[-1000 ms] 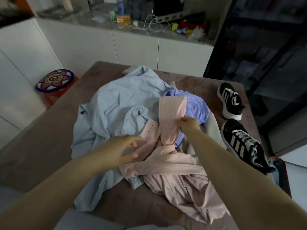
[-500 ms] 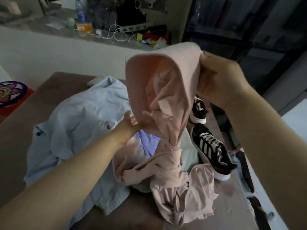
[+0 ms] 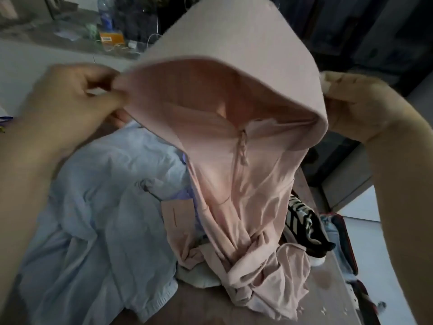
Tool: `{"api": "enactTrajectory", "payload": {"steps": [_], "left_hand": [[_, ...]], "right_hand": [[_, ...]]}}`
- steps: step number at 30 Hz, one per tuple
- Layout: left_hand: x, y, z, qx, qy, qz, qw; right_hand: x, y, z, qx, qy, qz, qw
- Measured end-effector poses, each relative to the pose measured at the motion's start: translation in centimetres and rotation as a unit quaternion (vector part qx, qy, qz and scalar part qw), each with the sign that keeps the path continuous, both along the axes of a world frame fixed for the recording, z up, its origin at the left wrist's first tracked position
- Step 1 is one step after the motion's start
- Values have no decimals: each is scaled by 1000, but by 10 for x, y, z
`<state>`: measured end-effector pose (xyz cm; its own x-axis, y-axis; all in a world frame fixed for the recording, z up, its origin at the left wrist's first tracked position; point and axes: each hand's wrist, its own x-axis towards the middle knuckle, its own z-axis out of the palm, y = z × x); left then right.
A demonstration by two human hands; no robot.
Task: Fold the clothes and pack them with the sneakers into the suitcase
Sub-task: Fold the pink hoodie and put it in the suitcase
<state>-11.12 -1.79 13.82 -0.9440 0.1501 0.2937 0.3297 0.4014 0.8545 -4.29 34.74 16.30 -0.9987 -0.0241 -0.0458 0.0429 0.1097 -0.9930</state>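
The held-up pink hoodie point(image 3: 234, 109) hides most of the black sneaker point(image 3: 303, 222).

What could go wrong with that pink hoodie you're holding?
The left hand and right hand pinch the pink hoodie only by its hood rim; its lower part lies twisted on the table, so lifting could tighten that tangle. The fabric lies beside the black sneaker near the table edge; a tug might knock it off.

The hooded jacket point(image 3: 234, 184) hangs above the clothes pile point(image 3: 93, 219) on the table point(image 3: 206, 309); the sneaker point(image 3: 302, 221) lies at the right edge, the suitcase point(image 3: 346, 249) beyond.
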Motion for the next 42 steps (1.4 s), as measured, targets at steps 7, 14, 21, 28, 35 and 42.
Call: {"api": "enactTrajectory", "payload": {"steps": [7, 14, 21, 28, 35, 42], "left_hand": [[-52, 54, -14, -14, -30, 27, 999], [-22, 82, -160, -185, -264, -67, 944], [49, 112, -232, -329, -267, -73, 903], [73, 139, -243, -246, -283, -72, 924], [31, 63, -204, -137, -203, 100, 964], [-34, -5, -161, -88, -220, 140, 961]], "right_hand": [[-77, -21, -45, 55, 1, -174, 983], [-40, -39, -173, 317, -112, -70, 939], [56, -52, -226, 356, -199, 183, 894], [97, -47, -217, 376, -122, 134, 909], [139, 5, -155, 282, -112, 2, 953], [125, 54, -136, 269, -41, -245, 930]]}}
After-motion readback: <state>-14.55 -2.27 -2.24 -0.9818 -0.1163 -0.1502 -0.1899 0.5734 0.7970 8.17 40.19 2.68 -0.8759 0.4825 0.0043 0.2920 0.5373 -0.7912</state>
